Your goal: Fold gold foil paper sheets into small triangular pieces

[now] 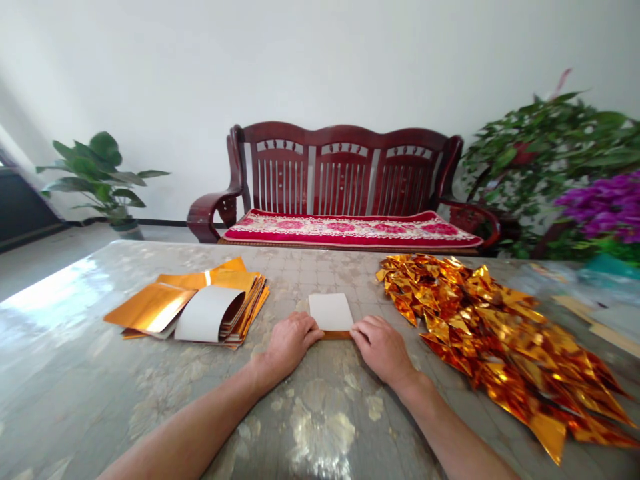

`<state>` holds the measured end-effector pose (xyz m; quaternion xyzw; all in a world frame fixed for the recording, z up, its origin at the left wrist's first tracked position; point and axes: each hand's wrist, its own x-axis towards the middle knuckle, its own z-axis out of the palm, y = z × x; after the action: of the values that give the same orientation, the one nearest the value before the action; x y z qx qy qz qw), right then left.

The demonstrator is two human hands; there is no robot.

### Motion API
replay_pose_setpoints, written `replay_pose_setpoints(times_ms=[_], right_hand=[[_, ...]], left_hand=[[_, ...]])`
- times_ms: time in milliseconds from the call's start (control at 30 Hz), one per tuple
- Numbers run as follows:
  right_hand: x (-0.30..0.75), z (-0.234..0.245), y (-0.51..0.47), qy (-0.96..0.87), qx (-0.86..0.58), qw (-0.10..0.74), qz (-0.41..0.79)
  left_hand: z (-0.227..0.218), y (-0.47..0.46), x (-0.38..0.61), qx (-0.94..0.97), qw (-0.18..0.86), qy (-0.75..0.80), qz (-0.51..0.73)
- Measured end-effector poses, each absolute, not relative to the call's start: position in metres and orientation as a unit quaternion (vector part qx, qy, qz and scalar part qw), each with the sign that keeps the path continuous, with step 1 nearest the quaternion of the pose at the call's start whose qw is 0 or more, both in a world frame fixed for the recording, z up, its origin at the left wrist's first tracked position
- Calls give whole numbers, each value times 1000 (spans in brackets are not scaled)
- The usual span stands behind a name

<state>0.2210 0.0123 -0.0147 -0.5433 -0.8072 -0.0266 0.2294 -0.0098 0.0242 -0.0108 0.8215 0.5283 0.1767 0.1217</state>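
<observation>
A sheet of gold foil paper (331, 312) lies white side up on the table in front of me, its near edge turned up into a narrow gold strip. My left hand (295, 339) pinches the left end of that strip between thumb and fingers. At the right end, my right hand (379, 343) grips the same fold, fingers curled. To the left sits a loose stack of gold paper sheets (155, 307), one bent over with its white back showing. On the right spreads a large heap of folded gold foil pieces (480, 327).
The table (200, 413) has a glossy floral cover. Clear plastic bags (565, 283) and pale paper strips lie at its far right. Behind it stand a dark red wooden bench (343, 173) with a patterned cushion, a potted plant (105, 173) and purple flowers (607, 207).
</observation>
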Motion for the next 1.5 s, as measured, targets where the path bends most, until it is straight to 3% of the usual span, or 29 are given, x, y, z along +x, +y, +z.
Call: replay_pose_setpoints(times_ms=[400, 600, 967, 1033, 1133, 1233, 1500], right_hand=[[224, -12, 12, -816, -524, 245, 27], [224, -11, 12, -842, -452, 289, 64], [229, -17, 18, -793, -472, 382, 51], [229, -17, 17, -789, -472, 393, 19], [229, -13, 14, -792, -472, 383, -57], [224, -6, 9, -797, -482, 340, -131], [211, 0, -1, -831, -450, 299, -132]], left_hand=[[-15, 25, -13, 811, 153, 511, 240], [-16, 25, -14, 754, 277, 486, 345], [-18, 33, -11, 637, 451, 448, 435], [-23, 35, -11, 631, 407, 489, 444], [-24, 30, -12, 673, 243, 532, 452], [-18, 15, -12, 761, 98, 464, 442], [-11, 4, 1, 851, 55, 427, 300]])
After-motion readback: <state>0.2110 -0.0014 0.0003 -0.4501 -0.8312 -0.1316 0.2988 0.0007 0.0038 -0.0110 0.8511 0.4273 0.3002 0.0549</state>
